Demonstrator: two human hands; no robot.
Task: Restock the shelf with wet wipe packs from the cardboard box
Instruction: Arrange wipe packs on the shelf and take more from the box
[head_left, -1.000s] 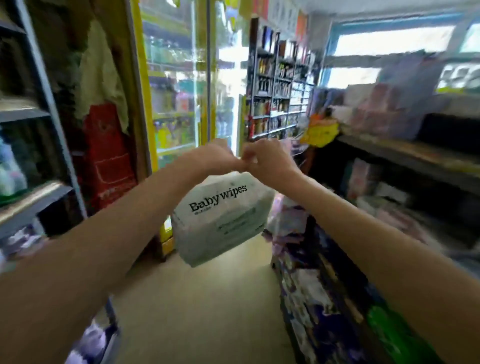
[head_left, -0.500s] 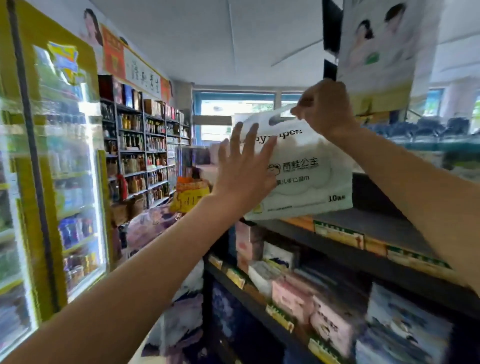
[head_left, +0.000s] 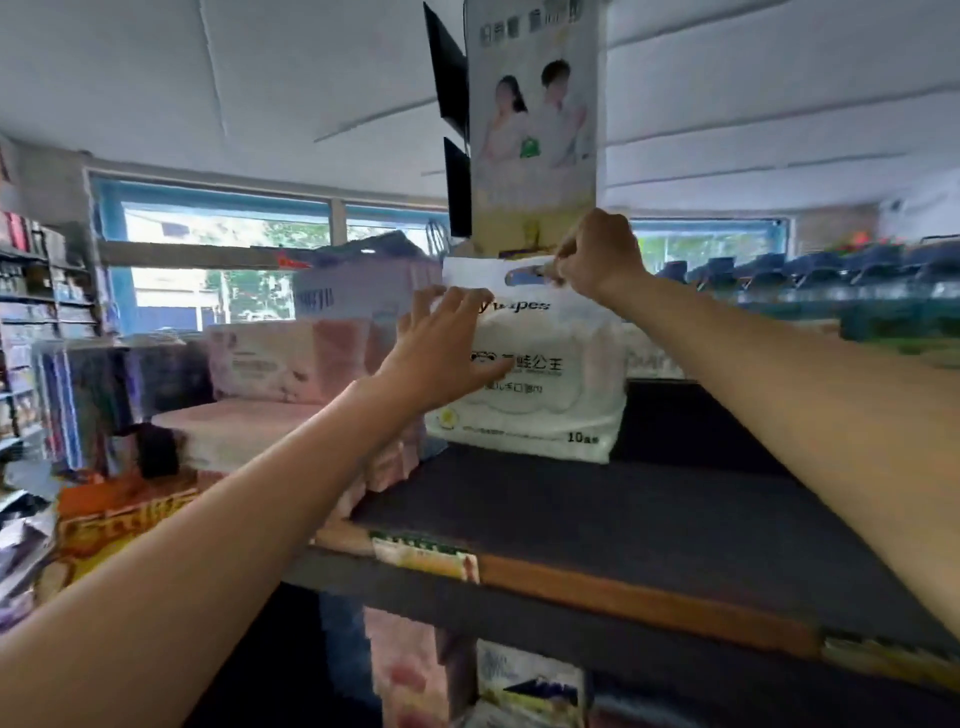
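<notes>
A white wet wipe pack (head_left: 550, 395) printed "Baby wipes" stands upright on the dark top shelf (head_left: 597, 519), towards its back. My right hand (head_left: 597, 257) grips the pack's cut-out carry handle at the top. My left hand (head_left: 447, 348) lies flat with spread fingers against the pack's front left side. The cardboard box is out of view.
Pink tissue packs (head_left: 291, 364) are stacked on the shelf left of the wipes. A hanging poster (head_left: 530, 124) dangles just above the pack. Dark blue packs (head_left: 831, 280) line the back right. More goods (head_left: 524, 680) fill the shelf below. An orange strip (head_left: 623, 592) edges the shelf front.
The pack has gone from hanging low in the aisle up onto the top shelf. It now stands on the shelf surface, with my left hand still flat against its front.
</notes>
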